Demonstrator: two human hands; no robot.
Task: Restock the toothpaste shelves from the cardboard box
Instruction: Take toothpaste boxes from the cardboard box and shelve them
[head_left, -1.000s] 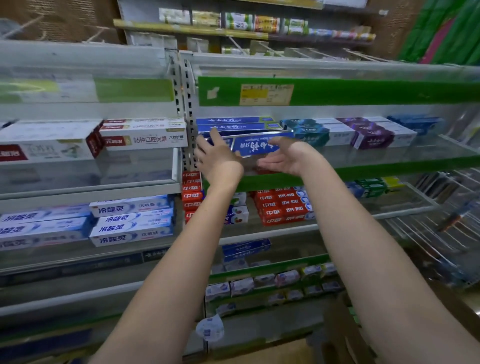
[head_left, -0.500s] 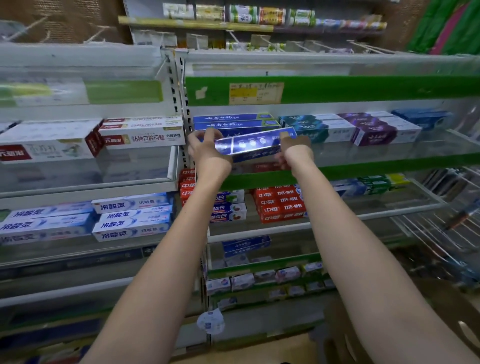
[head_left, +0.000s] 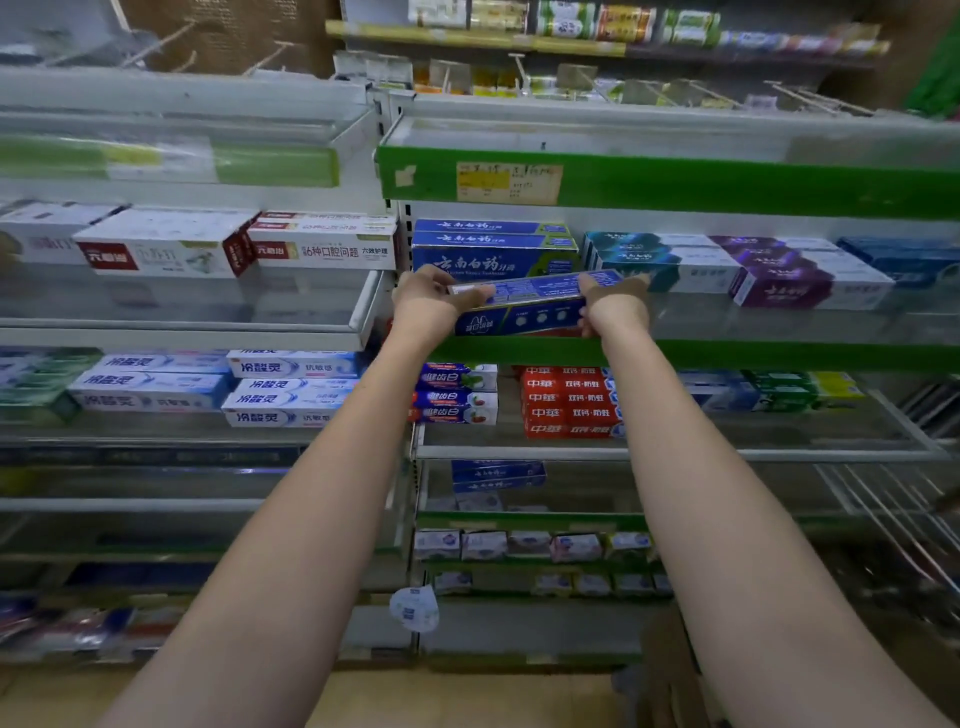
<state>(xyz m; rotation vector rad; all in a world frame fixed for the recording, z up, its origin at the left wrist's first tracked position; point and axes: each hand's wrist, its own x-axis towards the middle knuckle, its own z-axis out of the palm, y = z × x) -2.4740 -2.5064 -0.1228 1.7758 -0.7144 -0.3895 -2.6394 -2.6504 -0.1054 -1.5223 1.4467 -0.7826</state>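
The shelving (head_left: 675, 184) fills the view in two bays, each tier fronted by a clear lip and, on the right bay, a green strip bearing a yellow price tag (head_left: 509, 182) whose writing is too blurred to read. On the upper right tier sits a stack of blue boxes (head_left: 493, 244) with white Chinese script, then teal-and-white boxes (head_left: 660, 257), purple boxes (head_left: 800, 278) and further blue ones at the far right. The upper left tier holds white boxes (head_left: 322, 244) with a red logo and the readable "6种口腔问题". One tier down, the left bay carries pale blue-white boxes (head_left: 291, 387) marked "冷酸灵", and the right bay holds small blue boxes with fruit pictures (head_left: 457, 392), a block of red boxes (head_left: 569, 402) marked "中华", and green and yellow packs further right. Lower tiers hold a few blue boxes and rows of small pale packs (too soft to read). A round white tag (head_left: 414, 608) hangs near the bottom. Both forearms stretch forward and up towards the upper right tier. The box (head_left: 524, 304), blue with white print and small round icons on its lower face, is held level just in front of the blue stack, above the green front strip. The left hand (head_left: 431, 299) grasps its left end, fingers curled over the top edge; the right hand (head_left: 613, 304) grasps its right end likewise.
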